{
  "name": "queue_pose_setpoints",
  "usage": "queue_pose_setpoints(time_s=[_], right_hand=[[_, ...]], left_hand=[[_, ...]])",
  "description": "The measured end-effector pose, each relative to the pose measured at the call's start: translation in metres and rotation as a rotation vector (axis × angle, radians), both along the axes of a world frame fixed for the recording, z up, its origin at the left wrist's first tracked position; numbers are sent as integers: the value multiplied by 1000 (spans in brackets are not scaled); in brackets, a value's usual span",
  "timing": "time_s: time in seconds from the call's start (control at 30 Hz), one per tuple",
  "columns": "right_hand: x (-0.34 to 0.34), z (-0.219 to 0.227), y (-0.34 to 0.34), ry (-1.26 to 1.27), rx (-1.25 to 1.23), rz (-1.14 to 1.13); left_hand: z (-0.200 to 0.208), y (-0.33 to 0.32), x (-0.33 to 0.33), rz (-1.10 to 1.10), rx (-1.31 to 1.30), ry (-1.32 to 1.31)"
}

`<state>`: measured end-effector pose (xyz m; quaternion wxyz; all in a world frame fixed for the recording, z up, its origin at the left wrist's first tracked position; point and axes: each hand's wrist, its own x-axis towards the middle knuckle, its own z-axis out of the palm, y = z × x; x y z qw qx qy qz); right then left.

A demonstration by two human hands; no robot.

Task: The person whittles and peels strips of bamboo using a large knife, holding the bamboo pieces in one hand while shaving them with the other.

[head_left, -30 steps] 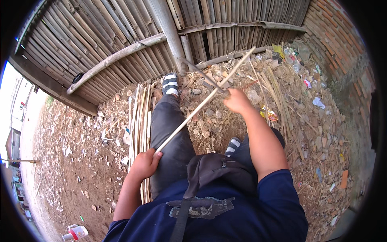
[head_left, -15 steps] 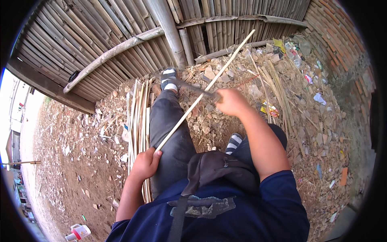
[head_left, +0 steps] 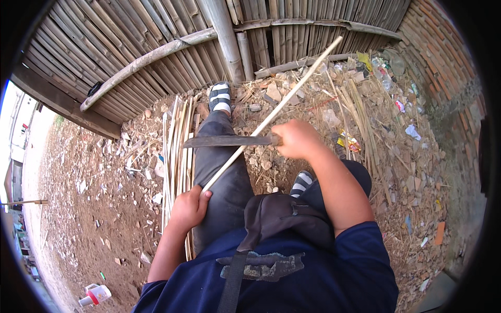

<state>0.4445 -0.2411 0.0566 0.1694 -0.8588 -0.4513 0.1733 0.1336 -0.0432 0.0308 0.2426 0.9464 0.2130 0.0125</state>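
My left hand [head_left: 189, 209] is closed round the near end of a long pale bamboo strip [head_left: 282, 106], close to my left thigh. The strip slants away from me up to the right. In my right hand [head_left: 298, 139] is the handle of a machete [head_left: 229, 141], its dark blade pointing left and lying across the strip above my left leg. Beside that leg, on the left, several split bamboo strips [head_left: 180, 141] lie lengthwise on the ground.
A bamboo wall [head_left: 156, 31] closes off the front and a brick wall [head_left: 443, 52] the right. More thin strips [head_left: 360, 115] lie on the right among stones and litter. A white and red plastic container [head_left: 97, 295] lies at the lower left.
The machete blade has swung from pointing up-left to nearly level, and my right hand has come slightly nearer. The strip's far end has shifted a little to the right.
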Motion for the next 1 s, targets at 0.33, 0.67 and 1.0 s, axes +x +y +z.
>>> queue_pose_setpoints(time_s=[0.33, 0.67, 1.0], right_hand=[[-8, -3, 1, -128, 122, 20], [32, -8, -7, 61, -28, -212], [99, -73, -38, 241, 289, -520]], left_hand=[[-3, -2, -5, 23, 23, -20], [4, -9, 0, 24, 88, 34], [4, -8, 5, -17, 63, -30]])
